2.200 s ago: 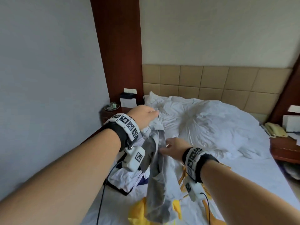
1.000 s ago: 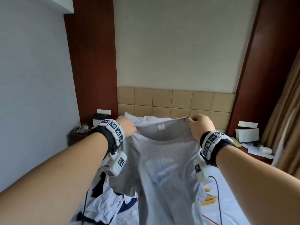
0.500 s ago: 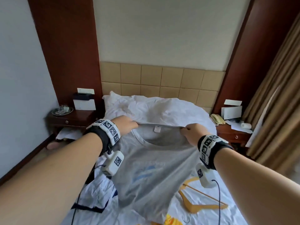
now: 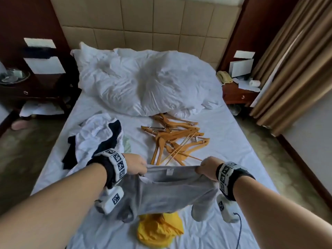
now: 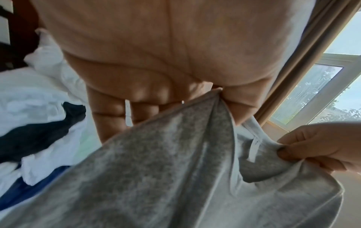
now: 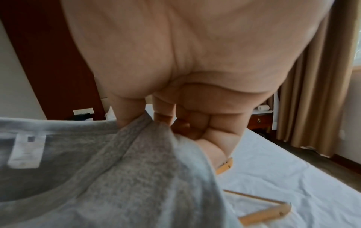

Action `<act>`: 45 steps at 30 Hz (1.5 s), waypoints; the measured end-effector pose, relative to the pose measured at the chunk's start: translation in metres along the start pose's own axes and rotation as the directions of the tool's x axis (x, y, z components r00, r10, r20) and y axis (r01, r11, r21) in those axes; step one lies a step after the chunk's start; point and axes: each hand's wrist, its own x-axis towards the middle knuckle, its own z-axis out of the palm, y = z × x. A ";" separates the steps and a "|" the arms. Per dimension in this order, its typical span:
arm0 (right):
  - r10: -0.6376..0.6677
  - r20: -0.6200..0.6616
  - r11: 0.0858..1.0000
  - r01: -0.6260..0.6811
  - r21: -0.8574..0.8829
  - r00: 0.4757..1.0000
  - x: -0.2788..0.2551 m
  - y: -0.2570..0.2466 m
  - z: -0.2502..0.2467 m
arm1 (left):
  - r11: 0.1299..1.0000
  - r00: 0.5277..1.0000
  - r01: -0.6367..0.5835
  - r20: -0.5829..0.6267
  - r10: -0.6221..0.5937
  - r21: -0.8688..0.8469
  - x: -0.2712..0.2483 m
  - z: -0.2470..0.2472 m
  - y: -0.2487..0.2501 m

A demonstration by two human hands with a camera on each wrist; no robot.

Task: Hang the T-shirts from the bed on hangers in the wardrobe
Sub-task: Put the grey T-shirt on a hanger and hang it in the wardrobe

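the left hand (image 4: 136,165) and right hand (image 4: 206,168) each pinch a shoulder of the grey t-shirt (image 4: 167,193), stretched between them low over the near bed (image 4: 233,141). no hanger is in it yet; wooden hangers (image 4: 172,139) lie beyond, a white-and-dark garment pile (image 4: 97,139) far left, a yellow garment (image 4: 159,230) nearest. seemingly early; wardrobe unseen.

No words or numbers can be read in these pictures. The small white tag (image 6: 26,150) sewn inside the neck of the gray T-shirt (image 4: 172,193), at the left of the right wrist view, is too blurry to read. The wristbands (image 4: 117,163) near the middle of the head view show only black and white square patterns, not letters. The white cards (image 4: 241,64) at the upper right look blank.
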 end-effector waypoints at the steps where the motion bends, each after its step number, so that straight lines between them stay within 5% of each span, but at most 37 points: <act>1: -0.040 0.036 0.996 0.043 -0.084 0.999 0.010 0.010 0.008 | 1.000 1.000 -0.012 0.024 0.013 -0.017 0.007 0.008 0.006; 7: -0.058 0.185 0.993 0.075 -0.087 0.981 0.064 0.068 0.050 | 0.971 0.996 0.081 -0.005 -0.085 -0.226 0.056 0.055 0.042; 15: -0.088 0.229 0.994 0.099 -0.036 0.969 0.150 0.149 0.059 | 0.779 0.925 0.204 -0.145 -0.353 -0.593 0.132 0.104 0.106; 24: -0.107 0.188 0.994 0.099 0.053 0.976 0.236 0.189 0.116 | 0.756 0.827 0.324 -0.218 -0.518 -0.568 0.186 0.158 0.131; 32: -0.153 0.204 0.970 0.186 -0.155 0.967 0.278 0.196 0.159 | 0.753 0.801 0.375 -0.221 -0.557 -0.540 0.203 0.188 0.129; 39: -0.202 0.129 0.867 0.238 -0.438 0.971 0.287 0.190 0.170 | 0.739 0.821 0.284 -0.243 -0.517 -0.612 0.197 0.200 0.124; 45: -0.131 0.163 0.844 0.196 -0.499 0.978 0.288 0.181 0.182 | 0.700 0.791 0.267 -0.264 -0.551 -0.662 0.195 0.210 0.123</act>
